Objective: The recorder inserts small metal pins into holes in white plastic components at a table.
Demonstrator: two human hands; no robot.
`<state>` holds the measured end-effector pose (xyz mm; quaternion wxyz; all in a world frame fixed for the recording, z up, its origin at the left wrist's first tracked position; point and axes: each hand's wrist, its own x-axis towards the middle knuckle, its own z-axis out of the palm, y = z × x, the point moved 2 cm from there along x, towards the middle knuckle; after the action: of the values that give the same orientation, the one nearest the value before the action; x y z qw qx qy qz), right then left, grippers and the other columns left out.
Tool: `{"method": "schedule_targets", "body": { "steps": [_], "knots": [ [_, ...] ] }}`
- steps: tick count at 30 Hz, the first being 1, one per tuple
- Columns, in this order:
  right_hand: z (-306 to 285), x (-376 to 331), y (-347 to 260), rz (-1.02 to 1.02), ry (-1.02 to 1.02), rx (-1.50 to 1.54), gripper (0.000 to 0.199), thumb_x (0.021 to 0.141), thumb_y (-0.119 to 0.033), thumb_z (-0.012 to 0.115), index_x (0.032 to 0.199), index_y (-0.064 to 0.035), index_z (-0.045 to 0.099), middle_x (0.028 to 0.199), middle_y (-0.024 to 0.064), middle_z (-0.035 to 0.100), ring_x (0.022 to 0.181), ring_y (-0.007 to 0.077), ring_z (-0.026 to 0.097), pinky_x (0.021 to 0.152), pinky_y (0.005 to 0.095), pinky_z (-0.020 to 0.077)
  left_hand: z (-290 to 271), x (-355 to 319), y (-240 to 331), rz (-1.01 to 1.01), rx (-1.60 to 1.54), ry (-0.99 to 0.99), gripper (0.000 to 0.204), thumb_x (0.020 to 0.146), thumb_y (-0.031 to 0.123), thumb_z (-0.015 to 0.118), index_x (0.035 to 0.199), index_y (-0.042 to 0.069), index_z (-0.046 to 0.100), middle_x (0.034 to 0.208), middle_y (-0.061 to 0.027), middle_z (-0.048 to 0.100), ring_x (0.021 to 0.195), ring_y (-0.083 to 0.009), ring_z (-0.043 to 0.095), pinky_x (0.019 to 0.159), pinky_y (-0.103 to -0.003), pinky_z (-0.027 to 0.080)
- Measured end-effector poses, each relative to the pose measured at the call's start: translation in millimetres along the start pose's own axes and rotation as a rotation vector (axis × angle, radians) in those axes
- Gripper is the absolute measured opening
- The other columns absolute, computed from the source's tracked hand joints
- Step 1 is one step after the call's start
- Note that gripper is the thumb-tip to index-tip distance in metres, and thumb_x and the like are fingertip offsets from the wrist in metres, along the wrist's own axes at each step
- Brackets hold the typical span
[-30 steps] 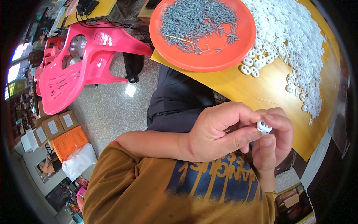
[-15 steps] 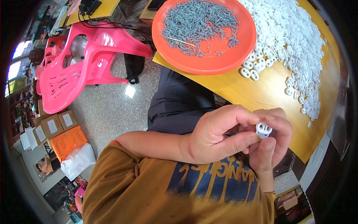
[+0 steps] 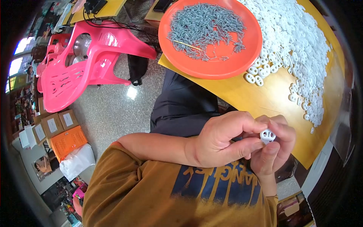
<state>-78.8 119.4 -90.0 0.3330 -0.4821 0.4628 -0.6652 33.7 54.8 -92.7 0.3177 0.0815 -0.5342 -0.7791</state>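
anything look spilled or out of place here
Mostly tidy. A few white plastic pieces lie loose beside the orange tray rim, strayed from the main heap. One yellowish stick lies among the grey screws.

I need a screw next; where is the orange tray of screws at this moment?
In the head view, the orange tray lies at the top centre on the yellow table, just left of the white plastic pieces.

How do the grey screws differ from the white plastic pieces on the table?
The grey screws are thin, metallic and gathered inside the orange tray; the white plastic pieces are rounded, with holes, and lie spread directly on the yellow table. Both are small parts heaped in large numbers.
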Motion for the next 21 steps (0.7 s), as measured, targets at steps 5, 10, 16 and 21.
{"method": "schedule_targets", "body": {
  "steps": [5, 10, 16, 21],
  "knots": [
    [1.3, -0.4, 4.1, -0.037, 0.014, -0.024, 0.034, 0.091, -0.029, 0.039, 0.111, -0.0023, 0.039, 0.082, 0.0084, 0.042, 0.056, 0.0113, 0.044, 0.046, 0.0214, 0.0349, 0.8, 0.5, -0.1, -0.001, 0.015, 0.011, 0.032, 0.082, -0.005, 0.049, 0.114, 0.001, 0.043, 0.091, -0.0095, 0.050, 0.067, -0.0101, 0.057, 0.055, -0.019, 0.046],
    [2.8, 0.3, 4.7, -0.017, 0.015, -0.006, 0.031, 0.091, -0.029, 0.039, 0.109, -0.0034, 0.040, 0.082, 0.0078, 0.042, 0.054, 0.0102, 0.042, 0.043, 0.0192, 0.0324, 0.0, 0.6, -0.7, 0.010, 0.044, 0.025, 0.033, 0.082, -0.005, 0.050, 0.114, 0.000, 0.043, 0.089, -0.0094, 0.050, 0.065, -0.0098, 0.057, 0.054, -0.019, 0.046],
    [1.5, -1.3, 11.9, -0.038, 0.054, 0.092, 0.027, 0.090, -0.023, 0.043, 0.104, -0.0004, 0.042, 0.084, 0.0113, 0.048, 0.060, 0.0113, 0.046, 0.049, 0.0216, 0.0369, -1.5, 0.5, -3.8, 0.043, 0.137, 0.036, 0.028, 0.082, -0.006, 0.050, 0.109, 0.000, 0.045, 0.088, -0.0100, 0.051, 0.064, -0.0102, 0.058, 0.052, -0.019, 0.046],
    [4.0, 1.4, 11.1, -0.035, 0.072, 0.121, 0.029, 0.090, -0.023, 0.043, 0.107, 0.0007, 0.041, 0.083, 0.0113, 0.046, 0.059, 0.0108, 0.045, 0.048, 0.0220, 0.0367, -2.6, 0.9, -4.5, -0.002, 0.036, 0.028, 0.030, 0.082, -0.006, 0.049, 0.111, 0.000, 0.043, 0.091, -0.0106, 0.050, 0.067, -0.0108, 0.057, 0.056, -0.020, 0.046]
  ]
}}
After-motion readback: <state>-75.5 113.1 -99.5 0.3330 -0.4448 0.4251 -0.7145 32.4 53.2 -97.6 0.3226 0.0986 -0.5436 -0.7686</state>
